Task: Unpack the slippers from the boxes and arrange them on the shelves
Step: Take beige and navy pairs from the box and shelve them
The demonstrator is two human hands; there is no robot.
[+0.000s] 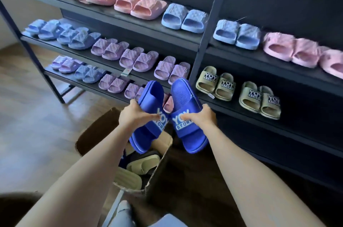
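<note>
Two dark blue slippers with white lettering on the strap hang in the air above an open cardboard box [96, 130]. My left hand [134, 115] grips the left blue slipper [148, 124] at its strap. My right hand [201, 118] grips the right blue slipper [187, 100] the same way. Both slippers point toes up toward the dark shelves [241, 111]. Inside the box lie several beige slippers [143, 163] and a dark one, partly hidden by my arms.
The dark metal shelves hold rows of pink, blue and purple quilted slippers [133, 59]. Two olive pairs [215, 83] with the same lettering stand on the right unit's middle shelf, with bare shelf to their right. Wooden floor [37, 115] lies to the left.
</note>
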